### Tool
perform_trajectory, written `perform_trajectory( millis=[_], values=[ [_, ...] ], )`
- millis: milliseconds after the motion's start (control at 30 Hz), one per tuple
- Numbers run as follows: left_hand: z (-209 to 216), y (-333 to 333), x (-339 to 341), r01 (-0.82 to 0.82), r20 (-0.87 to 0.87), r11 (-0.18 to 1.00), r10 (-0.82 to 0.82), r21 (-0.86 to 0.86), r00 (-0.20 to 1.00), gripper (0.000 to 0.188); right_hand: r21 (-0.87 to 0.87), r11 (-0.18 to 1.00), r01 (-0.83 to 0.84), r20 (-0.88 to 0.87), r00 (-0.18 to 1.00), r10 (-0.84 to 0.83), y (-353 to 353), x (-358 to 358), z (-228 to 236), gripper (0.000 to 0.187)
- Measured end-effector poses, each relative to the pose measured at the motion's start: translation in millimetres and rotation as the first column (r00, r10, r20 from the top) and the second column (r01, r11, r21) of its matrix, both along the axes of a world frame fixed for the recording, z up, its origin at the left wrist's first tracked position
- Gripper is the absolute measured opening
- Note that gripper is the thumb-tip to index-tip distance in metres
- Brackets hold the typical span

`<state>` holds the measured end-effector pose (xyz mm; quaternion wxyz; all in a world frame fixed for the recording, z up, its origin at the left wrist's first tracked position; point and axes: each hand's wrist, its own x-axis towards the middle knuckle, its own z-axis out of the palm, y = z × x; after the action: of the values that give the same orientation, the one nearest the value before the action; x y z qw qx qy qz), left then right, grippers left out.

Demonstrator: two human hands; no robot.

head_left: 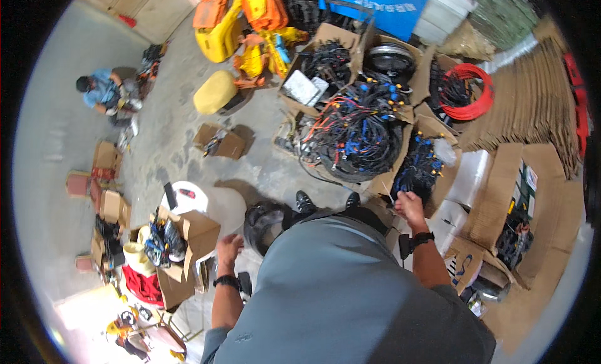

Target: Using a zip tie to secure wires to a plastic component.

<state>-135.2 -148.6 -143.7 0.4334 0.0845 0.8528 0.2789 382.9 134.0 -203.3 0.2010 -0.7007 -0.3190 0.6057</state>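
My right hand (410, 208) is closed at the near end of a cardboard box (446, 185) of dark cable harnesses (416, 170) with blue and yellow connectors. A thin pale strip (387, 190) sticks out from its fingertips; its exact kind is too small to make out. Lower on the left, my left hand (230, 248) hangs with loosely bent fingers and nothing visible in it. It is beside a white round drum (219, 207), on whose top lie a red-and-black tool (187, 193) and a black object (169, 195).
A large heap of cables (360, 135) fills a box ahead. A red hose coil (466, 91) and stacked flat cardboard (526, 94) stand right. Yellow plastic parts (219, 44), a yellow-topped stool (216, 93) and a small box (228, 145) are ahead left. A person (103, 91) sits far left.
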Motion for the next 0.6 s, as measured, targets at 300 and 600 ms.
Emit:
perform_trajectory(
  millis=[300, 600],
  values=[
    [60.9, 68.7, 21.4, 0.161, -0.053, 0.974, -0.155, 0.159, 0.987, 0.039, 0.227, 0.964, -0.141, -0.176, 0.967, 0.183, 52.8, -50.4, 49.7, 0.021],
    [115.1, 137.9, 65.0, 0.295, -0.032, 0.837, -0.317, 0.461, 0.948, 0.044, 0.443, 0.77, -0.459, -0.38, 0.682, 0.625, 38.9, -135.2, 158.8, 0.023]
  ],
)
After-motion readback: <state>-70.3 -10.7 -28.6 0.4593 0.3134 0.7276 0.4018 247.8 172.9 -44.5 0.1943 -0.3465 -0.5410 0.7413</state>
